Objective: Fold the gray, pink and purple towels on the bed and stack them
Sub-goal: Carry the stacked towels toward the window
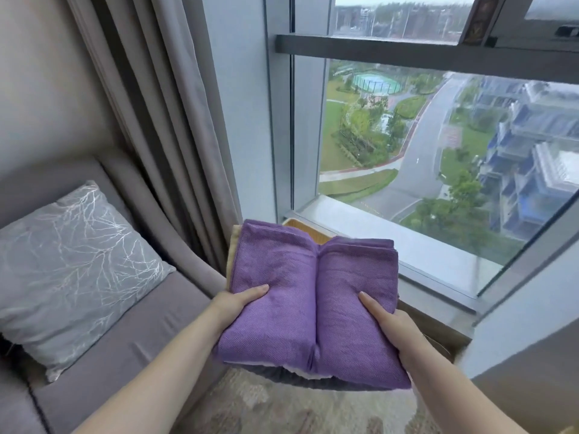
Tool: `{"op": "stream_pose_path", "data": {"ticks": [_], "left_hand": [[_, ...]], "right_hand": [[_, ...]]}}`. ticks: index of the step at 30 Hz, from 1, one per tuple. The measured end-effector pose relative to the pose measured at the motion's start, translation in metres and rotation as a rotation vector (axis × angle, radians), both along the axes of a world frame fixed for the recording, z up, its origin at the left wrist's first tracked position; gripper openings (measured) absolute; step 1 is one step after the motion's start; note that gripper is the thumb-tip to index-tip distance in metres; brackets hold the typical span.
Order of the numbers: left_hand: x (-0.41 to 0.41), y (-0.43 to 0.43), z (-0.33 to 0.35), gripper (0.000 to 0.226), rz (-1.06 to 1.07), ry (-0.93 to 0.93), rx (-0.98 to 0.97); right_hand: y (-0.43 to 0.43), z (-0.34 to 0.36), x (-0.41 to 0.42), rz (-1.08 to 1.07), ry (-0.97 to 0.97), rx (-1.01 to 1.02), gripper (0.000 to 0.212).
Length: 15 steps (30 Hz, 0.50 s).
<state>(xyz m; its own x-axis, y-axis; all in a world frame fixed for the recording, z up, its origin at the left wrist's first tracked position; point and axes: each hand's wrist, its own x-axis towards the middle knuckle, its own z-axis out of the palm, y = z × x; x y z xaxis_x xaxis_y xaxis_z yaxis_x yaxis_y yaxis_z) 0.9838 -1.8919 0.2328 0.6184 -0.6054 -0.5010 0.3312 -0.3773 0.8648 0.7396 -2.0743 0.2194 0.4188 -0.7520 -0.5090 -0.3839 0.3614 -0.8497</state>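
You had two hands in view: one left hand (238, 300) and one right hand (385, 321). You had three towels: one purple towel (282, 277), one pale towel (294, 370) and one gray towel (282, 376). Around you were one cushion (72, 261), one sofa (150, 333), one curtain (163, 120) and one window (407, 136).

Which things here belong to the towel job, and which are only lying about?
Job: purple towel, pale towel edge beneath it, gray towel at the bottom, left hand, right hand, both gripping the stack.
Lying about: cushion, sofa, curtain, window.
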Motion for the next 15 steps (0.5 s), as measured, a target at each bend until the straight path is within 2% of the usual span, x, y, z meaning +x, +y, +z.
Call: {"op": "stream_pose_path", "data": {"ticks": [2,5,9,12,15], "left_hand": [[0.03,-0.026,0.001,0.062,-0.016,-0.012,0.028],[0.073,-0.069,-0.002,0.081,-0.028,0.0,0.061],[0.129,-0.139,-0.013,0.09,-0.046,-0.034,0.108],[0.167,-0.199,-0.028,0.109,-0.062,-0.017,0.132],[0.205,-0.257,-0.04,0.111,-0.065,-0.028,0.178]], "right_hand": [[-0.021,-0.002,0.026,-0.016,-0.002,0.01,0.047],[-0.061,-0.01,0.065,-0.059,-0.007,0.01,0.052],[-0.127,-0.031,0.118,-0.092,-0.011,0.008,0.053],[-0.182,-0.056,0.155,-0.094,-0.015,0.037,0.054],[-0.235,-0.075,0.193,-0.101,0.022,0.071,0.058]]}}
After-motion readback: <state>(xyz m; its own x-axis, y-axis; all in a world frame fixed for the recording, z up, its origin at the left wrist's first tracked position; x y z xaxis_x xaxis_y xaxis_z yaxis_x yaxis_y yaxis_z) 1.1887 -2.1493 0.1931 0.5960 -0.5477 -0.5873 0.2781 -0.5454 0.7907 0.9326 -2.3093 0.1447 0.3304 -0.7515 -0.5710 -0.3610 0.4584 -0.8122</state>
